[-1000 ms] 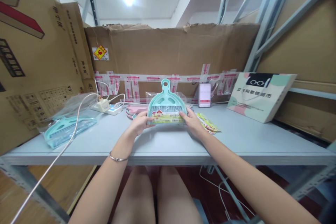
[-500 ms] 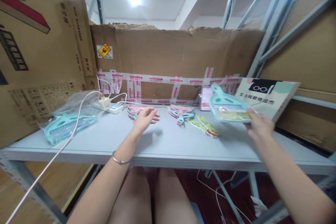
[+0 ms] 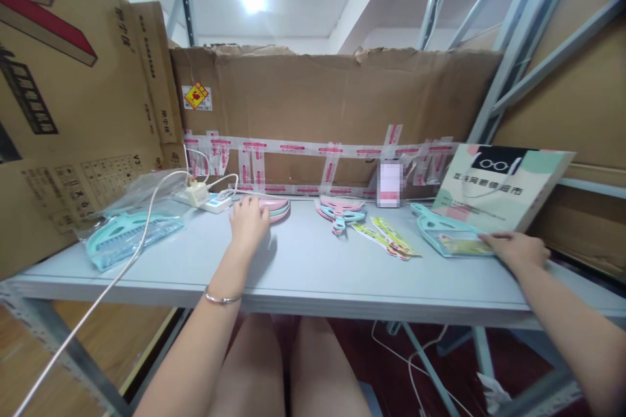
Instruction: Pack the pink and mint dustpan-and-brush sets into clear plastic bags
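My left hand (image 3: 248,220) is closed over the left end of a stack of small pink and teal dustpans (image 3: 278,208) at the back of the table; the fingertips are partly hidden. At the right, my right hand (image 3: 521,250) pinches the edge of a teal dustpan (image 3: 454,239), which lies on the table with a printed card showing in its pan. Between the hands are several pink and teal hand brushes (image 3: 340,210), fanned together with handles toward me. Beside them lie several yellow-green printed cards (image 3: 388,238).
A teal brush-and-dustpan set in a clear bag (image 3: 134,234) lies at the left under a white cable (image 3: 147,225). A power strip (image 3: 210,201) sits behind it. Cardboard boxes (image 3: 303,98) wall the back. A white paper bag (image 3: 499,186) leans at the right, near a phone (image 3: 390,186).
My right hand has lowered the teal dustpan from the air onto the table at the right. My left hand has moved left and back and closed over the dustpan stack.
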Demonstrator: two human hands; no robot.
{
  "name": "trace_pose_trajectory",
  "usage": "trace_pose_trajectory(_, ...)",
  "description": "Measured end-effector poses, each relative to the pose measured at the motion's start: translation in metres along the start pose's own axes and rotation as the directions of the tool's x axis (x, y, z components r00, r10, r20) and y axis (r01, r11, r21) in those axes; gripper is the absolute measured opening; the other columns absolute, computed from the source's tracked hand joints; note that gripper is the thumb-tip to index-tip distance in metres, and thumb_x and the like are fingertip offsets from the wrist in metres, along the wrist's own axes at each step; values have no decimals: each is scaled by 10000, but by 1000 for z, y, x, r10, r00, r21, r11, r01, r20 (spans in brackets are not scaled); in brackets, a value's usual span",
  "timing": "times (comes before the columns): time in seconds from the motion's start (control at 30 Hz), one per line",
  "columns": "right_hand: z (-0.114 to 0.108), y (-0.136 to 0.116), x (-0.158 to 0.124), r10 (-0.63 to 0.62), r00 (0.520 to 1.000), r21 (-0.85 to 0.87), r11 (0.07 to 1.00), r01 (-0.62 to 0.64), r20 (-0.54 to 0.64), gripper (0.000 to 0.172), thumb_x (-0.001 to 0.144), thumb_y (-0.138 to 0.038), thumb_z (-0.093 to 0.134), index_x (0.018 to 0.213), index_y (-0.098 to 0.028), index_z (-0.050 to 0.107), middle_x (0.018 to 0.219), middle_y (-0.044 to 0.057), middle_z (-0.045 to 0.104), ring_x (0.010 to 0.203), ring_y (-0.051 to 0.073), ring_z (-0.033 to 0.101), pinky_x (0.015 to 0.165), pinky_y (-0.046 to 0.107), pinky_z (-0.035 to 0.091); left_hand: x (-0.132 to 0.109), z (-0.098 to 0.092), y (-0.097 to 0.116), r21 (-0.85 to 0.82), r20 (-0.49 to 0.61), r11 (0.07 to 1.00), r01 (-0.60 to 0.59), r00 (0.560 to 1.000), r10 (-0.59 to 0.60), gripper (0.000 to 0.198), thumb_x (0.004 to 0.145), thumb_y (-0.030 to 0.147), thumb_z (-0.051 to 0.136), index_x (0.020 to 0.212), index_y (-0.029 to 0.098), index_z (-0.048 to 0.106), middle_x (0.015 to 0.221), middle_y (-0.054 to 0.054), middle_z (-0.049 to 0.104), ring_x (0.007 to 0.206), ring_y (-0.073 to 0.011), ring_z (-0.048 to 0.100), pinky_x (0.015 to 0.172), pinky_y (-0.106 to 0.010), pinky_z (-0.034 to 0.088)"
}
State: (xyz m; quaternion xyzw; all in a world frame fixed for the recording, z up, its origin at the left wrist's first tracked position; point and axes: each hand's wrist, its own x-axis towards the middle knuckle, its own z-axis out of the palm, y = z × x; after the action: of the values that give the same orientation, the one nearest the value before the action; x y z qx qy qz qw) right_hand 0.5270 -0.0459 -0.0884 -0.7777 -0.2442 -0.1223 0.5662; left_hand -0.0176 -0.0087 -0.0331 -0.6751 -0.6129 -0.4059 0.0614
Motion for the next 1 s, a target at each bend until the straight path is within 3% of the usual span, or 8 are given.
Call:
trace_pose_trajectory(0.1, 4, -11, -8, 147, 988, -148, 977, -152, -46, 453, 440, -233, 760, 377, -253, 311, 904, 182, 523, 1070, 392, 422, 810, 529, 270, 1, 4, -2, 173, 126, 984, 40, 990, -63, 215, 808, 280, 500, 931, 159, 627, 1107, -192, 605, 1065, -367, 504, 848, -494, 403)
trace_pose_trajectory(0.27, 1, -30, -17, -23, 984, -23, 1000, 20, -174, 121, 555, -151, 603, 582, -249, 539, 1012, 161, 497, 1080, 337, 399, 876, 517, 257, 7, 3, 1, 151, 123, 987, 63, 989, -82, 247, 735, 57, 445, 904, 170, 587, 1018, -161, 618, 986, -322, 528, 793, -432, 423)
trace_pose_trajectory(0.43, 6, -77, -32, -228, 940, 110, 959, 262, -255, 273, 583, -81, 520, 811, -205, 607, 981, 152, 538, 1066, 309, 453, 944, 485, 293, 22, -16, 2, -45, -160, 992, -114, 982, 105, 342, 651, -46, 382, 869, 177, 521, 946, -120, 546, 932, -269, 507, 840, -398, 405)
trace_pose_trajectory(0.63, 12, -153, -86, -503, 817, 320, 754, 574, -281, 239, 714, -162, 459, 925, -150, 571, 951, 120, 561, 963, 225, 490, 909, 400, 366, 49, -58, -4, -389, -524, 854, -345, 845, 103, 193, 666, 23, 422, 746, 192, 470, 833, -50, 475, 864, -208, 477, 867, -360, 397)
trace_pose_trajectory(0.73, 20, -193, -124, -541, 829, 498, 685, 532, -142, 224, 767, -217, 443, 947, -147, 557, 988, 116, 551, 891, 184, 509, 831, 351, 413, 66, -66, 0, -650, -596, 638, -412, 798, -92, 113, 728, 99, 407, 679, 192, 450, 727, -13, 423, 741, -156, 468, 780, -294, 423)
trace_pose_trajectory(0.83, 31, -229, -168, -599, 793, 697, 617, 364, 116, 212, 775, -271, 471, 945, -175, 552, 998, 82, 571, 881, 170, 540, 792, 331, 439, 83, -61, 12, -928, -348, 199, -314, 922, -171, 185, 813, 226, 348, 652, 197, 436, 582, 26, 301, 546, -121, 382, 624, -244, 420)
trace_pose_trajectory(0.9, 38, -248, -199, -670, 674, 777, 588, 224, 313, 235, 764, -321, 536, 963, -199, 563, 1043, 75, 590, 946, 179, 553, 826, 331, 441, 90, -53, 21, -989, -133, -52, -139, 986, -98, 286, 852, 306, 292, 626, 195, 427, 541, 41, 241, 482, -107, 321, 565, -229, 404)
trace_pose_trajectory(1.0, 43, -263, -239, -699, 402, 773, 633, -38, 592, 368, 737, -419, 612, 1046, -226, 556, 1080, 61, 623, 988, 187, 578, 842, 330, 448, 92, -37, 32, -968, 57, -239, 75, 995, 78, 357, 869, 354, 278, 586, 186, 416, 522, 46, 238, 464, -92, 309, 546, -217, 397)
